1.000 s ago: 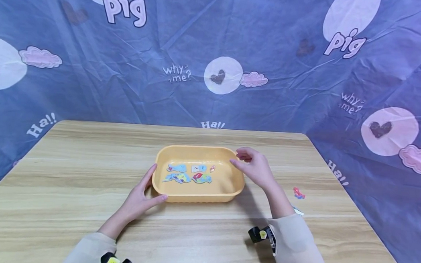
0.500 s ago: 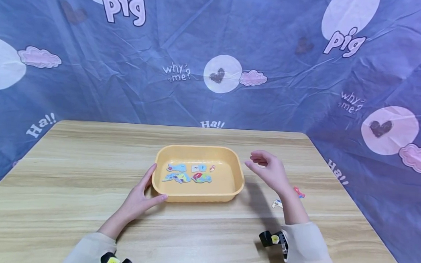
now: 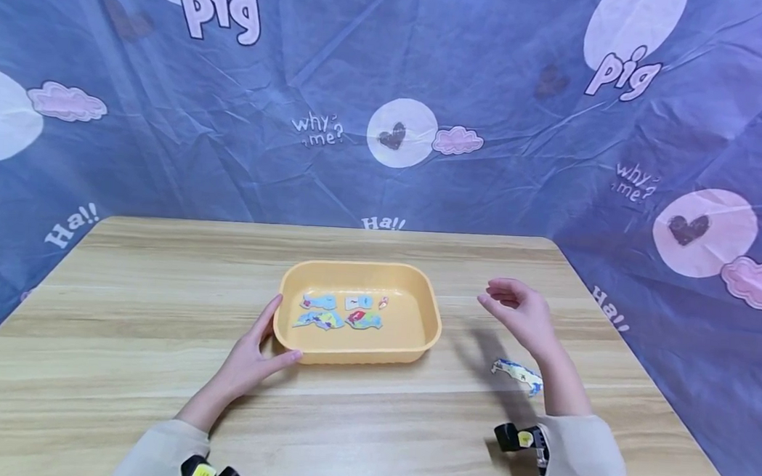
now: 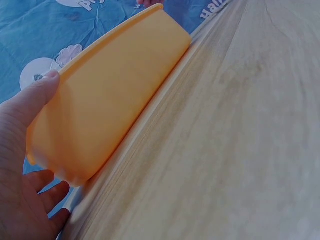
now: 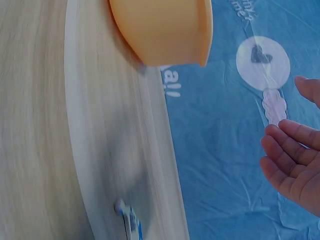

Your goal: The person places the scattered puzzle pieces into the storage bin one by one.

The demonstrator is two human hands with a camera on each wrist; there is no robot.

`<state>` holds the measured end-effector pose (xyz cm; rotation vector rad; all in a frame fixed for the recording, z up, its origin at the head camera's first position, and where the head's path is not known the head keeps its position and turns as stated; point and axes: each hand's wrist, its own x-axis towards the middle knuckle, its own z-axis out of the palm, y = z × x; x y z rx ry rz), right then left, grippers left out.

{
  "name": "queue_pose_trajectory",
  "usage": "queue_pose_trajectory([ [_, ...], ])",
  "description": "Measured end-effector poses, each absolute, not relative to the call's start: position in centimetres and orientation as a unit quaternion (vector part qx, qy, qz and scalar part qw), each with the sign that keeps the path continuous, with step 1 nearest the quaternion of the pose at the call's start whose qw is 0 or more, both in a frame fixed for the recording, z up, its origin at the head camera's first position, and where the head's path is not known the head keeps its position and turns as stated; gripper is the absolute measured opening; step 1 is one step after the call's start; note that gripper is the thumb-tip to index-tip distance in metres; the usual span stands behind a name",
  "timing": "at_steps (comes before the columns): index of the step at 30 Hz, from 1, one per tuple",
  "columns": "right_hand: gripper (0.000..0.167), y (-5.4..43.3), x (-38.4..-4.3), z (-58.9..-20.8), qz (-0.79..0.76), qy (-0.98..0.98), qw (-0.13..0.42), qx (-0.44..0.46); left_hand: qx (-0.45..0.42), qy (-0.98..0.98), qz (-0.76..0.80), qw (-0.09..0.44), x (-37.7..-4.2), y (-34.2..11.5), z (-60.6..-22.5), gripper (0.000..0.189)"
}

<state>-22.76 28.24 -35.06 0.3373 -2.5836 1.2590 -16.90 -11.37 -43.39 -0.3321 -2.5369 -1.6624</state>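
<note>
A yellow plastic tray (image 3: 406, 356) sits mid-table. Inside it lie several flat, irregular printed pieces, among them a blue one (image 3: 319, 302), a blue-and-yellow one (image 3: 320, 319) and one with a red patch (image 3: 364, 319). My left hand (image 3: 249, 361) holds the tray's left end, its thumb on the near rim and its fingers round the end wall. My right hand (image 3: 519, 312) is raised right of the tray, fingers loosely bent, nothing between them. Below it on the table lies a white-and-blue printed piece (image 3: 518, 375), partly covered by my forearm.
The wood-grain table (image 3: 355, 440) runs back to a blue printed cloth (image 3: 229, 156) that hangs behind and along the sides. A black wrist camera (image 3: 522, 439) sticks out at my right sleeve, another black camera (image 3: 211, 474) at my left.
My right hand has moved rightward, from the tray's right rim out over the table. The white-and-blue piece has come into view; a red piece is hidden behind my forearm. My left hand stays put.
</note>
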Motion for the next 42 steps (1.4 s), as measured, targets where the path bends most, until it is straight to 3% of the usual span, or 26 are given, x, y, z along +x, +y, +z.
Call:
queue_pose_trajectory([
  [7,0.04,30.6,-23.2,-36.7,0.454,-0.872,0.124,0.13,-0.114,-0.826,-0.55,0.046,-16.9,-11.5,-43.4,0.092],
  [10,0.04,30.2,-21.7,-35.6,0.42,-0.891,0.127,0.116,-0.115,-0.826,-0.551,0.046,-16.9,-11.4,-43.4,0.092],
  [27,0.032,33.2,-18.6,-38.1,0.352,-0.919,0.133,0.116,-0.116,-0.828,-0.547,0.049,-16.9,-11.3,-43.5,0.091],
  [42,0.037,35.3,-17.3,-38.5,0.297,-0.939,0.12,0.129,-0.117,-0.828,-0.546,0.051,-17.0,-11.3,-43.5,0.091],
])
